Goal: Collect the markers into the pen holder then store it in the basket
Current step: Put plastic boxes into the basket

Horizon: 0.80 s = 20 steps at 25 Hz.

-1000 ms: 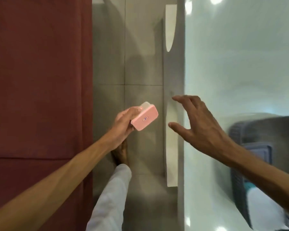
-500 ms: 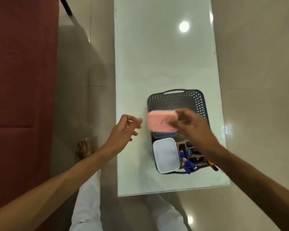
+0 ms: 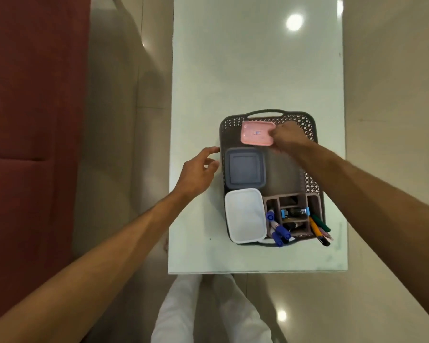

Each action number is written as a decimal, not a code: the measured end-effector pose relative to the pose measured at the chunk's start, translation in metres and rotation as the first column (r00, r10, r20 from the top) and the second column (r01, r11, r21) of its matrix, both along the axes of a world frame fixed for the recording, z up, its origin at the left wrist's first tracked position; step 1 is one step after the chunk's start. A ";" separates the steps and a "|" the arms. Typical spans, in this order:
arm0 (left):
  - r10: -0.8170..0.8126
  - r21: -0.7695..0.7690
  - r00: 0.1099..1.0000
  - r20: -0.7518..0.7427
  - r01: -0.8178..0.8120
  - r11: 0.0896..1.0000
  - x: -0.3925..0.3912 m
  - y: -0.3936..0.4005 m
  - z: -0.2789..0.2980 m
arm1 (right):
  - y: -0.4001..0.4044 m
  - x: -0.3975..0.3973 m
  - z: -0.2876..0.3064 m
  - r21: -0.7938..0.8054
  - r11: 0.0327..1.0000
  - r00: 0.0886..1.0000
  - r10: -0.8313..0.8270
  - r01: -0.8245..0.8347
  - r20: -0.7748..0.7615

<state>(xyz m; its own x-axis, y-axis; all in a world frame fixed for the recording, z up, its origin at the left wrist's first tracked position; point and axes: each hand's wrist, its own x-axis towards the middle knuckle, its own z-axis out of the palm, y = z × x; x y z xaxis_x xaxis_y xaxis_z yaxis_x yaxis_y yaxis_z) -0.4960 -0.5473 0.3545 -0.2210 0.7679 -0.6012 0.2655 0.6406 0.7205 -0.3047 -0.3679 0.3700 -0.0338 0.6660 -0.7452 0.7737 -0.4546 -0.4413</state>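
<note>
Your right hand (image 3: 286, 137) is pinching the pink box (image 3: 258, 136) at the basket's (image 3: 312, 184) far end. Left hand (image 3: 198, 173) is loose and empty, just beside the rim. The pen holder (image 3: 292, 214) (markers (image 3: 275, 229) already in) sits at the near end, toward you.

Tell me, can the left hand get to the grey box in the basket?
Probably yes. The left hand hangs open just outside the basket wall, right beside the grey box, with nothing over it.

glossy glass table (image 3: 258, 70), perforated plastic basket (image 3: 312, 179)
</note>
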 end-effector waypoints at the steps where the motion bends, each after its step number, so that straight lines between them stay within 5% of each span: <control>1: -0.019 -0.003 1.000 0.006 0.019 1.000 -0.003 -0.003 -0.001 | -0.007 -0.009 -0.003 -0.011 0.997 0.997 0.072 -0.072 0.020; 9: 0.113 -0.109 0.993 0.016 -0.110 0.988 -0.042 -0.020 0.020 | -0.019 -0.025 0.033 0.037 0.897 0.894 0.434 -0.440 0.110; 15: 0.140 -0.233 0.990 -0.001 -0.137 0.963 -0.063 -0.053 0.041 | 0.031 0.011 0.145 0.052 0.646 0.625 0.711 -0.761 0.322; 20: 0.346 -0.260 0.933 0.098 -0.311 0.914 -0.019 -0.101 0.043 | 0.075 0.016 0.142 0.028 0.755 0.724 0.617 -0.655 0.310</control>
